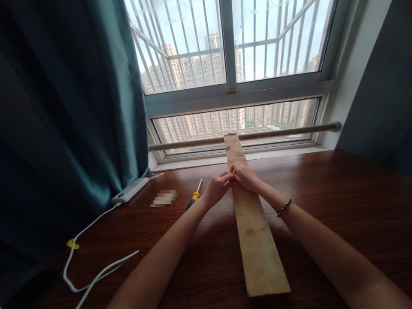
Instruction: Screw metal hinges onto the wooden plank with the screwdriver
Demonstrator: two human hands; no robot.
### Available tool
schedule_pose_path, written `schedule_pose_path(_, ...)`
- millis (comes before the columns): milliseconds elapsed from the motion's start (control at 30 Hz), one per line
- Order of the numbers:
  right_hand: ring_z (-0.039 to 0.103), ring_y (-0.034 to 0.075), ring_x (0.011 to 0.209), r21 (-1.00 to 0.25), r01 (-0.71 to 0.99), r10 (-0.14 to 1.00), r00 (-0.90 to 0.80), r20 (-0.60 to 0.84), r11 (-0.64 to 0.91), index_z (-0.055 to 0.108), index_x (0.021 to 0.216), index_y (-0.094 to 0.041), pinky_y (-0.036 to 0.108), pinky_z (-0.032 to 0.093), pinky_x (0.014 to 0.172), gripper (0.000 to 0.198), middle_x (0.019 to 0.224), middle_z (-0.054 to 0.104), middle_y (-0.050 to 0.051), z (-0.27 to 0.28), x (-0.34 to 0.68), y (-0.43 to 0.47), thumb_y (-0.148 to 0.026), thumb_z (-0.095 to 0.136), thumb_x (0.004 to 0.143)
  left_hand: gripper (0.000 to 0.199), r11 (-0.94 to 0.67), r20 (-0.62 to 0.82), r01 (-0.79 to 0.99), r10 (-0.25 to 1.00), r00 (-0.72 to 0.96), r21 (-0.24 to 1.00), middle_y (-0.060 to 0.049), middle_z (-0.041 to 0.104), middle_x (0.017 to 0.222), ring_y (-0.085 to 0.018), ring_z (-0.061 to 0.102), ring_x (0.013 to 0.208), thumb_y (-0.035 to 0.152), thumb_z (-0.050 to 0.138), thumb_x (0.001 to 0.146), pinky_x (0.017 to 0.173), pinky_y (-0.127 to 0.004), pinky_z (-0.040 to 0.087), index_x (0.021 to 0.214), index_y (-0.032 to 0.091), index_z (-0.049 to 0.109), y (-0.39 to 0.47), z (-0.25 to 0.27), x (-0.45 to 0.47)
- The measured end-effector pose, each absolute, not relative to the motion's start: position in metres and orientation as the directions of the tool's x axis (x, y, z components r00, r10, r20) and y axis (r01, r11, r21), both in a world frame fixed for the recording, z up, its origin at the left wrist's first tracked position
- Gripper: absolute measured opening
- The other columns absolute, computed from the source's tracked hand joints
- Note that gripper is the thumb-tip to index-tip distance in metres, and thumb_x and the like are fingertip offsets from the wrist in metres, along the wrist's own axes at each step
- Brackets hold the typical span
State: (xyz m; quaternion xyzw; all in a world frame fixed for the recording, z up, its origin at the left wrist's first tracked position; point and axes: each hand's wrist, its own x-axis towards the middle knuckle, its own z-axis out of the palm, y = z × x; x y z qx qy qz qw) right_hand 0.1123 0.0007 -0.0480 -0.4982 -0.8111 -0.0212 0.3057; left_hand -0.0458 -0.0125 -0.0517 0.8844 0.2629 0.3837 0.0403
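Note:
A long, narrow wooden board [254, 231] lies lengthwise on the dark brown table, its far end by the window. Over its upper half, my left hand [219, 185] and my right hand [244, 175] meet with their fingertips together. My right hand rests on the board's surface, fingers curled in a pinch. From the left side, my left hand reaches over the board's edge, its fingers also bent and pressed together. Whatever is between the fingertips is too small to make out. A screwdriver [195, 195] with a yellow and black handle lies left of the board, partly behind my left forearm.
On the table [322, 193], a white power strip [131, 189] sits by the blue curtain [122, 107], with a white cable [93, 281] curling toward the front left. A blurred-out item [164, 198] lies near the screwdriver. A metal rail [283, 132] crosses before the window.

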Motion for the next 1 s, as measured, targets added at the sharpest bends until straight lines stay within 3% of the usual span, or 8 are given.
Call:
schedule_pose_path(300, 0.057, 0.015, 0.074, -0.477, 0.717, 0.820, -0.236, 0.520, 0.509, 0.052, 0.081, -0.018, 0.024, 0.036, 0.063, 0.009, 0.082, 0.063, 0.003, -0.048, 0.114, 0.002, -0.025, 0.047, 0.083, 0.011, -0.844, 0.624, 0.378, 0.536, 0.569, 0.380, -0.005, 0.064, 0.093, -0.018, 0.059, 0.086, 0.023, 0.056, 0.080, 0.079, -0.028, 0.044, 0.089, 0.020, 0.062, -0.009, -0.051, -0.051)
schedule_pose_path(533, 0.054, 0.011, 0.056, -0.740, 0.383, 0.825, -0.128, 0.551, 0.554, 0.047, 0.079, -0.018, 0.022, 0.040, 0.057, 0.006, 0.072, 0.063, 0.001, -0.049, 0.115, 0.005, -0.023, 0.047, 0.081, 0.013, -0.828, 0.607, 0.379, 0.561, 0.562, 0.414, -0.004, 0.064, 0.094, -0.017, 0.059, 0.086, 0.022, 0.057, 0.079, 0.079, -0.028, 0.043, 0.091, 0.021, 0.063, -0.007, -0.053, -0.053)
schedule_pose_path(667, 0.050, 0.010, 0.055, -0.729, 0.394, 0.814, -0.099, 0.572, 0.560, 0.052, 0.069, -0.017, 0.021, 0.039, 0.054, 0.013, 0.063, 0.059, -0.001, -0.050, 0.122, 0.012, -0.027, 0.060, 0.072, 0.010, -0.815, 0.619, 0.410, 0.578, 0.532, 0.409, -0.003, 0.062, 0.088, -0.016, 0.058, 0.081, 0.022, 0.057, 0.079, 0.077, -0.028, 0.044, 0.088, 0.020, 0.062, -0.010, -0.054, -0.051)
schedule_pose_path(767, 0.051, 0.011, 0.058, -0.710, 0.468, 0.845, -0.197, 0.497, 0.527, 0.058, 0.065, -0.015, 0.021, 0.037, 0.053, 0.012, 0.062, 0.059, -0.001, -0.048, 0.127, 0.016, -0.022, 0.066, 0.064, 0.012, -0.810, 0.651, 0.387, 0.586, 0.483, 0.442, -0.002, 0.058, 0.083, -0.015, 0.056, 0.078, 0.021, 0.061, 0.076, 0.073, -0.027, 0.044, 0.087, 0.020, 0.061, -0.011, -0.055, -0.047)
schedule_pose_path(900, 0.051, 0.010, 0.056, -0.669, 0.556, 0.867, -0.256, 0.427, 0.494, 0.062, 0.063, -0.014, 0.020, 0.034, 0.050, 0.015, 0.058, 0.059, -0.001, -0.045, 0.127, 0.017, -0.026, 0.070, 0.061, 0.019, -0.763, 0.677, 0.368, 0.644, 0.357, 0.532, -0.004, 0.053, 0.090, -0.014, 0.053, 0.077, 0.024, 0.069, 0.067, 0.069, -0.026, 0.045, 0.084, 0.018, 0.062, -0.008, -0.059, -0.045)
schedule_pose_path(1000, 0.051, 0.010, 0.055, -0.649, 0.590, 0.874, -0.259, 0.410, 0.480, 0.063, 0.063, -0.014, 0.020, 0.034, 0.050, 0.014, 0.057, 0.059, -0.001, -0.044, 0.124, 0.016, -0.025, 0.071, 0.060, 0.019, -0.683, 0.600, 0.353, 0.731, 0.326, 0.640, -0.002, 0.055, 0.078, -0.012, 0.050, 0.068, 0.030, 0.072, 0.064, 0.061, -0.024, 0.042, 0.074, 0.016, 0.063, -0.001, -0.066, -0.048)
